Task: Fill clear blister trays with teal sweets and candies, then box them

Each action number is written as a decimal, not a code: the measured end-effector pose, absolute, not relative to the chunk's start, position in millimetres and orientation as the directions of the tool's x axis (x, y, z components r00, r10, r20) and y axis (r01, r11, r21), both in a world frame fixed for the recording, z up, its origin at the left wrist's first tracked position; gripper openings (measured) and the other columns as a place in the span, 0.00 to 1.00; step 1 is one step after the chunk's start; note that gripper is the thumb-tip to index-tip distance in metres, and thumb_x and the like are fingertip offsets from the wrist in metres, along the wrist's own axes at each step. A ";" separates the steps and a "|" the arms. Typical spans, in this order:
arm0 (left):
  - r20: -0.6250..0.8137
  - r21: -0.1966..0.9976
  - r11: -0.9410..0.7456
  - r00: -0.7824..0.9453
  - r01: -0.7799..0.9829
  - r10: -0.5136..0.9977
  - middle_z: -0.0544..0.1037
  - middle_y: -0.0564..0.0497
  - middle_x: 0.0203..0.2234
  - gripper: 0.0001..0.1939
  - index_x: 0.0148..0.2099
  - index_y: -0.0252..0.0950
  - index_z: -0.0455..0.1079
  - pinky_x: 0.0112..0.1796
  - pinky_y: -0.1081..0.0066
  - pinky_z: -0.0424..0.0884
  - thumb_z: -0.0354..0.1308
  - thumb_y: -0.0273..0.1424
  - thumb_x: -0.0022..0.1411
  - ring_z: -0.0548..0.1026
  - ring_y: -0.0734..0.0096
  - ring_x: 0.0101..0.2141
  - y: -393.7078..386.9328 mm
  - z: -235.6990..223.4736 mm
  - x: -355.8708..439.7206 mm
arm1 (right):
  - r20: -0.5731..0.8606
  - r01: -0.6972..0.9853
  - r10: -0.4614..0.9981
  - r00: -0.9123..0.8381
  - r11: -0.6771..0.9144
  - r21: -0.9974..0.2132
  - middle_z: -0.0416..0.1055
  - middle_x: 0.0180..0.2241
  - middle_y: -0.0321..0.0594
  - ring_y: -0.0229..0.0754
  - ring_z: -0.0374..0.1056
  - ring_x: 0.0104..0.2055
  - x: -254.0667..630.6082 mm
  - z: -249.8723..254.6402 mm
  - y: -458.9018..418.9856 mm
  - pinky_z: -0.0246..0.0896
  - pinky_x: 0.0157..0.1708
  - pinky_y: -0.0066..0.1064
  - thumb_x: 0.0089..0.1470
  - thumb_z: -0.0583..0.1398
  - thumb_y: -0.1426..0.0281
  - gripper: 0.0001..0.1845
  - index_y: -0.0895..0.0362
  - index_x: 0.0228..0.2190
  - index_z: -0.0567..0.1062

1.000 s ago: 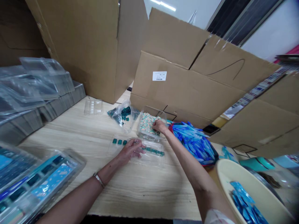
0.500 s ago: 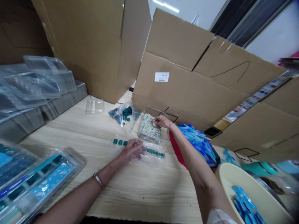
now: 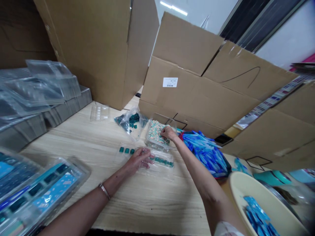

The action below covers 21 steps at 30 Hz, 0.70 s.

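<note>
My left hand [image 3: 137,160] rests on a clear plastic tray [image 3: 157,165] that lies flat on the wooden table [image 3: 147,200], its fingers lightly curled over the tray's middle. A row of dark teal square tiles [image 3: 161,160] fills part of the tray. My right hand [image 3: 168,132] reaches into a clear tub of pale mixed tiles [image 3: 155,131] just behind the tray, fingers bunched on the tiles. What they pinch is too small to make out.
A plastic bag of teal tiles [image 3: 131,121] lies left of the tub. Blue sticks fill a container [image 3: 205,152] at right, beside a cream bowl [image 3: 248,200]. Large cardboard boxes [image 3: 197,91] wall the back. Stacked clear trays [image 3: 36,88] and filled trays [image 3: 36,193] stand at left.
My right hand shifted about inside the tub of pale tiles, first toward its far edge, then back to its right side. My left hand stayed on the tray.
</note>
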<state>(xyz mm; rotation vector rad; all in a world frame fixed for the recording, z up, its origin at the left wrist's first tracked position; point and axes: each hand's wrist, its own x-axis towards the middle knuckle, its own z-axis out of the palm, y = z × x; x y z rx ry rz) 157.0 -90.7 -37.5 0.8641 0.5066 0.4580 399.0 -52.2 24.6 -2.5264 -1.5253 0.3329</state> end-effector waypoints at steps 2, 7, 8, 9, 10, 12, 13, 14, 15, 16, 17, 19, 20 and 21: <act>-0.226 0.804 0.568 0.793 -0.175 0.566 0.76 0.43 0.38 0.18 0.42 0.36 0.60 0.24 0.73 0.70 0.60 0.40 0.55 0.78 0.65 0.31 -90.8 -38.1 156.9 | -0.061 0.886 0.917 0.395 -0.398 -0.238 0.73 0.22 0.39 0.35 0.67 0.27 399.7 22.0 -53.3 0.55 0.28 0.21 0.41 0.61 0.76 0.02 0.61 0.22 0.75; -0.222 0.802 0.569 0.792 -0.184 0.568 0.76 0.43 0.38 0.18 0.43 0.36 0.60 0.24 0.73 0.70 0.60 0.40 0.55 0.78 0.66 0.30 -90.6 -37.9 156.8 | 0.038 0.944 0.964 0.265 -0.251 -0.214 0.74 0.27 0.39 0.36 0.66 0.30 403.2 15.9 -57.6 0.55 0.31 0.22 0.41 0.59 0.76 0.06 0.60 0.27 0.75; -0.223 0.801 0.570 0.792 -0.183 0.568 0.76 0.43 0.38 0.18 0.43 0.36 0.61 0.24 0.73 0.70 0.60 0.40 0.55 0.78 0.66 0.30 -90.5 -38.0 156.8 | 0.053 0.950 0.969 0.241 -0.224 -0.217 0.74 0.28 0.38 0.36 0.66 0.30 403.4 15.6 -58.4 0.55 0.31 0.23 0.42 0.59 0.76 0.08 0.60 0.28 0.76; -0.224 0.801 0.570 0.792 -0.182 0.567 0.76 0.43 0.38 0.18 0.43 0.36 0.61 0.24 0.73 0.70 0.60 0.40 0.55 0.78 0.66 0.31 -90.4 -38.2 156.9 | 0.065 0.955 0.974 0.217 -0.198 -0.222 0.74 0.29 0.38 0.36 0.66 0.31 403.4 15.6 -59.1 0.56 0.32 0.23 0.43 0.59 0.76 0.09 0.59 0.30 0.76; -0.223 0.801 0.570 0.793 -0.182 0.567 0.76 0.43 0.38 0.19 0.43 0.36 0.61 0.24 0.73 0.70 0.60 0.40 0.54 0.78 0.66 0.31 -90.3 -38.6 157.0 | 0.073 0.959 0.979 0.192 -0.171 -0.228 0.75 0.30 0.38 0.36 0.67 0.32 403.2 15.7 -59.5 0.56 0.33 0.23 0.43 0.58 0.76 0.09 0.59 0.30 0.76; -0.214 0.803 0.565 0.793 -0.189 0.570 0.76 0.43 0.38 0.19 0.43 0.36 0.61 0.24 0.73 0.70 0.60 0.40 0.54 0.78 0.65 0.31 -89.9 -40.0 157.2 | 0.079 0.963 0.986 0.145 -0.123 -0.241 0.75 0.31 0.37 0.36 0.68 0.34 402.4 16.6 -59.6 0.57 0.35 0.23 0.42 0.59 0.77 0.09 0.58 0.28 0.77; -0.208 0.805 0.561 0.793 -0.194 0.572 0.76 0.42 0.38 0.19 0.43 0.36 0.61 0.24 0.73 0.70 0.60 0.40 0.54 0.78 0.65 0.31 -89.8 -40.8 157.3 | 0.079 0.963 0.988 0.129 -0.106 -0.248 0.76 0.30 0.37 0.37 0.68 0.34 402.1 17.3 -59.5 0.57 0.35 0.24 0.42 0.59 0.77 0.08 0.58 0.26 0.77; -0.202 0.805 0.559 0.793 -0.200 0.575 0.76 0.42 0.39 0.19 0.43 0.36 0.61 0.24 0.73 0.70 0.60 0.41 0.54 0.78 0.65 0.31 -89.7 -41.5 157.5 | 0.081 0.962 0.989 0.120 -0.096 -0.256 0.76 0.29 0.37 0.37 0.68 0.33 401.9 18.4 -59.4 0.58 0.35 0.24 0.41 0.59 0.78 0.07 0.58 0.24 0.77; -0.201 0.804 0.558 0.789 -0.205 0.580 0.77 0.42 0.39 0.19 0.43 0.36 0.62 0.24 0.73 0.70 0.60 0.41 0.54 0.78 0.65 0.31 -89.7 -41.9 157.7 | 0.085 0.960 0.989 0.119 -0.092 -0.265 0.76 0.28 0.38 0.38 0.68 0.32 401.8 20.1 -59.8 0.58 0.35 0.24 0.41 0.59 0.78 0.07 0.58 0.23 0.77; -0.202 0.803 0.558 0.785 -0.209 0.585 0.77 0.42 0.39 0.19 0.43 0.36 0.62 0.24 0.73 0.70 0.60 0.41 0.54 0.78 0.65 0.31 -89.9 -41.9 157.8 | 0.095 0.959 0.988 0.122 -0.093 -0.266 0.76 0.27 0.38 0.38 0.68 0.32 401.5 22.5 -61.1 0.59 0.35 0.25 0.42 0.59 0.78 0.07 0.59 0.23 0.77; -0.205 0.801 0.559 0.780 -0.214 0.592 0.77 0.42 0.39 0.19 0.43 0.36 0.62 0.24 0.73 0.70 0.60 0.41 0.54 0.78 0.65 0.30 -90.2 -41.4 158.0 | 0.113 0.954 0.985 0.134 -0.097 -0.283 0.76 0.28 0.39 0.39 0.69 0.32 400.7 25.5 -63.7 0.59 0.35 0.26 0.42 0.58 0.77 0.07 0.59 0.23 0.77; -0.207 0.796 0.561 0.768 -0.229 0.606 0.77 0.42 0.38 0.19 0.43 0.36 0.62 0.24 0.72 0.70 0.58 0.43 0.55 0.78 0.65 0.30 -91.3 -38.9 158.0 | 0.167 0.900 0.967 0.190 -0.104 -0.422 0.76 0.30 0.41 0.40 0.69 0.33 395.6 33.5 -75.0 0.61 0.35 0.28 0.44 0.58 0.74 0.07 0.60 0.26 0.78; -0.203 0.794 0.559 0.761 -0.240 0.616 0.77 0.43 0.38 0.19 0.43 0.36 0.63 0.24 0.72 0.70 0.58 0.43 0.56 0.78 0.65 0.29 -92.0 -37.2 158.0 | 0.190 0.836 0.954 0.233 -0.096 -0.541 0.76 0.30 0.42 0.40 0.70 0.32 390.4 38.1 -84.0 0.62 0.34 0.29 0.45 0.60 0.71 0.08 0.60 0.28 0.78; -0.200 0.792 0.556 0.754 -0.252 0.625 0.76 0.43 0.37 0.19 0.43 0.36 0.63 0.23 0.72 0.70 0.57 0.44 0.56 0.77 0.66 0.29 -92.7 -35.4 157.9 | 0.200 0.742 0.939 0.279 -0.079 -0.666 0.76 0.29 0.41 0.40 0.70 0.31 383.0 42.9 -95.1 0.63 0.33 0.30 0.44 0.61 0.68 0.10 0.60 0.30 0.78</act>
